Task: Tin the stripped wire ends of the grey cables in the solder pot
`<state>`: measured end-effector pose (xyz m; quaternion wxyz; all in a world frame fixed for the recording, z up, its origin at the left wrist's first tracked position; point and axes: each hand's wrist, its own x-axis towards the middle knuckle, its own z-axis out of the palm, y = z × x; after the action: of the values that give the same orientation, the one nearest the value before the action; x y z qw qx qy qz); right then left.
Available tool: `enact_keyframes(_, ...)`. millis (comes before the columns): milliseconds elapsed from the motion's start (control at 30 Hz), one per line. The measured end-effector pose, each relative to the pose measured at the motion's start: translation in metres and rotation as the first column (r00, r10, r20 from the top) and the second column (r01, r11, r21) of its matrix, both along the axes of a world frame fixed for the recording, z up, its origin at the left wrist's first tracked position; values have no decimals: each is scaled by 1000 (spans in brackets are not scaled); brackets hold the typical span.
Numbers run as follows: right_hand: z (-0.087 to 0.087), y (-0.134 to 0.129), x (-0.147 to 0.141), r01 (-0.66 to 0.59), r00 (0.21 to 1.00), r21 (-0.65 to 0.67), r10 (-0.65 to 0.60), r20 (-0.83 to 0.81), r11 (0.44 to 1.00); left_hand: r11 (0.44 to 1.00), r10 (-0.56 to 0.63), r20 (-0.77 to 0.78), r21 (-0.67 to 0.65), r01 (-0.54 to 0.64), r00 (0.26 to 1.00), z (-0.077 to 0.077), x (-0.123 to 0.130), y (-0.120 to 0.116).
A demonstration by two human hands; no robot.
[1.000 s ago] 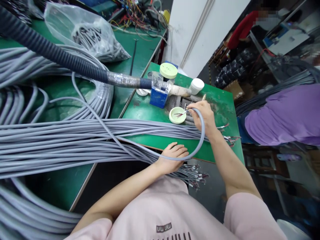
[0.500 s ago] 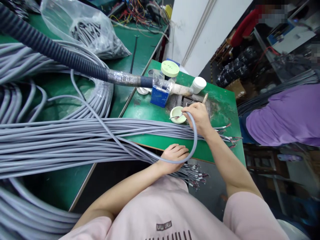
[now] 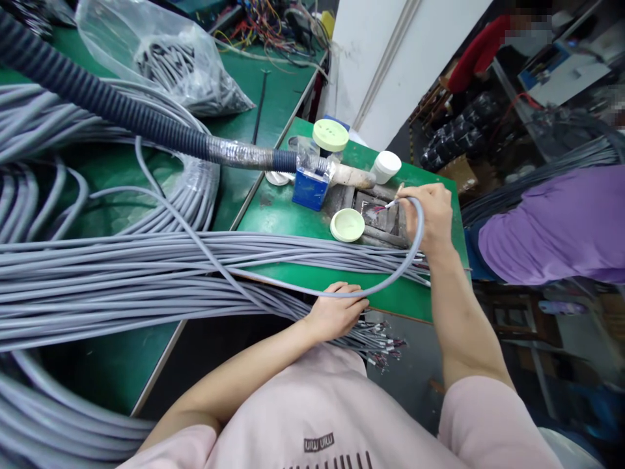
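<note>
Pretty packed green workbench point(image 3: 288, 215) here, with a huge bundle of grey cables point(image 3: 146, 273) sprawled across it and coiling off to the left, plus a black corrugated hose point(image 3: 107, 111) running over the top toward a blue box point(image 3: 310, 189). Someone in a purple shirt point(image 3: 551, 228) is just off to the right. Near the hands there's a white jar point(image 3: 385, 167) and a shallow pale green dish point(image 3: 347, 225). The right hand point(image 3: 432, 215) has its fingers closed around one grey cable point(image 3: 418, 234) near its end, with thin stripped wires point(image 3: 383, 207) poking out above a dark metal recess point(image 3: 381, 221) in the bench. The left hand point(image 3: 336, 311) sits at the bundle's edge, fingers loosely curled with the cable lying against them, though I can't tell if they're actually gripping it.
</note>
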<state>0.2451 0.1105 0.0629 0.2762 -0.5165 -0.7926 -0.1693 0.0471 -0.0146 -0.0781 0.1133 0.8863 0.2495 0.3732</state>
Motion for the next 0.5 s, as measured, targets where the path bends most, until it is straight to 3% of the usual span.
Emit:
enact_keyframes(233,-25,29,26,48,999,-89,-48,5,995,1000,11,24,11,-12,1000,0,0,0)
enact_keyframes(500,-34,47,31,97,995,-168,-93,30,981,999,32,29,38,-33,999,-1,0,0)
